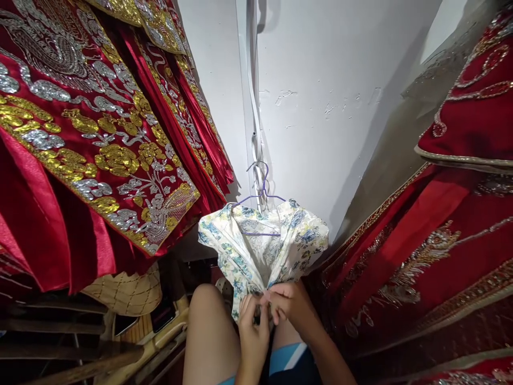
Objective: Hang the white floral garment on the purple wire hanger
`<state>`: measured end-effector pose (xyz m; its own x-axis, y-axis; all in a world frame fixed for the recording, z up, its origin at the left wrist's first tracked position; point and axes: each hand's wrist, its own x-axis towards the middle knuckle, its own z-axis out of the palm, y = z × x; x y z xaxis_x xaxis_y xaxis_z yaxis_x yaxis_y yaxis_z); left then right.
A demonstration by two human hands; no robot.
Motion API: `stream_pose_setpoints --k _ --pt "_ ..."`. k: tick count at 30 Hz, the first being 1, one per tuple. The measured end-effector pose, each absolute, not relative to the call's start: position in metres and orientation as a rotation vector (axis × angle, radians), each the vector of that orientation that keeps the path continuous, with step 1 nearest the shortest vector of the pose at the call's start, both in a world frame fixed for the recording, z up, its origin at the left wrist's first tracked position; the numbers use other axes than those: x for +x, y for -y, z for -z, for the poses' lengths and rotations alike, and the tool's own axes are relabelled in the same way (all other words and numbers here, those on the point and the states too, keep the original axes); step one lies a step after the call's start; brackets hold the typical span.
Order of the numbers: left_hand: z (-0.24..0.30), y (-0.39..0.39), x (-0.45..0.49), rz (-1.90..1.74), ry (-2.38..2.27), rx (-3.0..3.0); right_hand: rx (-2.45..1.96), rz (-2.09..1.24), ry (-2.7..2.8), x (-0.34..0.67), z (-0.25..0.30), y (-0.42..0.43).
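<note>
1. we see a short-sleeved floral blouse (pixel 282 256), white with blue and yellow blooms, hanging in front of us, its upper front spread in a v and its lower part coming down between our bare knees.
2. a thin purple hanger (pixel 264 182) carries it; the wire passes under both shoulders, and its lower bar crosses the open neck. the hook is up against a white strip (pixel 255 107) that runs down the pale wall (pixel 320 80).
3. our left hand (pixel 253 318) is at the bottom of the v, its fingers bent and closed on the blouse's front edge.
4. our right hand (pixel 286 299) meets it there from the other side, thumb and forefinger pinched together on the same spot of cloth, the other fingers curled below. the two hands are just about touching, and we cannot tell what small detail lies between the tips.
5. to our left hangs a red garment (pixel 116 155) covered in gold and silver flowers; to our right, more red clothing (pixel 433 240) with beaded trim.
6. low on the left, we have a cream quilted item (pixel 128 293) beside a wooden frame (pixel 172 331).
</note>
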<state>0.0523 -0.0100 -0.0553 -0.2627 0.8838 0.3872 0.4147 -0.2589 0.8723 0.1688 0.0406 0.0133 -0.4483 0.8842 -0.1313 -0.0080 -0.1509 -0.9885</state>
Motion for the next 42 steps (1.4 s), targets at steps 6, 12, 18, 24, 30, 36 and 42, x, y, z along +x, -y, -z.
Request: stream_pose_setpoints --k 6,12,18,24,30,36,42 --pt "0.063 -0.001 0.042 -1.424 -1.644 1.696 -0.977 -1.422 1.283 0.168 -0.089 -0.104" --pt "0.084 -0.016 0.027 -1.31 -1.599 1.748 -0.885 -1.388 1.161 0.164 -0.115 -0.122" --pt "0.077 -0.021 0.029 -1.287 -1.529 1.641 -0.883 -1.39 1.289 0.174 -0.107 -0.116" --pt "-0.003 -0.043 0.025 -1.611 -1.507 1.6 -0.858 -1.378 1.365 0.177 -0.099 -0.11" --pt "-0.094 -0.084 0.017 -1.629 -1.365 2.187 -0.832 -1.316 1.518 0.177 -0.11 -0.107" --pt "-0.124 -0.094 0.018 -1.812 -1.47 2.373 -0.881 -1.202 1.478 0.161 -0.084 -0.121" --pt "-0.117 -0.108 -0.038 -2.362 -1.391 1.182 -0.85 -1.374 1.413 0.156 -0.034 -0.103"
